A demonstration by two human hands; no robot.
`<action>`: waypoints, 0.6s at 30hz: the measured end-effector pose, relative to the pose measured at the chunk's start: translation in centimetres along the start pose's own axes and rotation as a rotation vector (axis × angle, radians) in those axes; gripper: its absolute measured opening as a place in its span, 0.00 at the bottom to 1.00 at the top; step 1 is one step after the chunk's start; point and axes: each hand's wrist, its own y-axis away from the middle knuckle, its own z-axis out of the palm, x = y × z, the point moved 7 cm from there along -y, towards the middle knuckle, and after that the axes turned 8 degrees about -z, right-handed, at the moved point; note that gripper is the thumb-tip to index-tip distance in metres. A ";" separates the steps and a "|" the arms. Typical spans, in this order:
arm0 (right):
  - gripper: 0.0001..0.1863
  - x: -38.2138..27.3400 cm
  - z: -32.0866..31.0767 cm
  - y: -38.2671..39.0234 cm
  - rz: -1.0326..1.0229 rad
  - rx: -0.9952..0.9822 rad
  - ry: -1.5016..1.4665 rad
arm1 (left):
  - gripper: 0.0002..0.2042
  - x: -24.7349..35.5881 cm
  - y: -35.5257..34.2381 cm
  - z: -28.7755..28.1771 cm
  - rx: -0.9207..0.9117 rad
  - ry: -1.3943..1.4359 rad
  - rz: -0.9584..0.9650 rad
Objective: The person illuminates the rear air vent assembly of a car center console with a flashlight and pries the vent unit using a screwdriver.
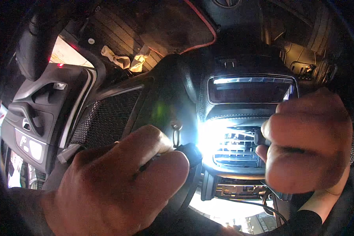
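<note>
My left hand (122, 185) is closed around a small black flashlight (190, 154) with a metal ring (176, 138) at its end. Its bright beam falls on an air vent (238, 147) with horizontal slats in a dark car console (208, 106). On the vent's right side my right hand (312, 143) is closed in a fist-like grip. From between its thumb and fingers pokes a short dark tool tip (259, 137), close in front of the slats. The rest of that tool is hidden in the hand, so its kind cannot be made out. Glare washes out the vent's left part.
Above the vent sits a dark glossy display panel (249, 89). Below it, an opening (240, 190) shows inner parts, with a black cable (249, 202) nearby. An open car door (39, 118) stands at left. Light-coloured gloves (116, 58) and a red-edged mat (177, 27) lie farther off.
</note>
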 end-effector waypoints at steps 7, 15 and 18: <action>0.22 -2.3 0.3 -3.9 -0.141 -0.410 0.177 | 0.18 0.0 0.6 -0.5 0.006 0.012 -0.053; 0.19 -0.1 0.6 -4.5 -0.344 -0.260 0.081 | 0.26 0.4 -0.1 0.4 -0.061 0.045 -0.052; 0.18 -1.7 1.4 -3.0 -0.261 -0.313 0.210 | 0.29 0.2 -0.3 0.5 -0.071 0.040 -0.118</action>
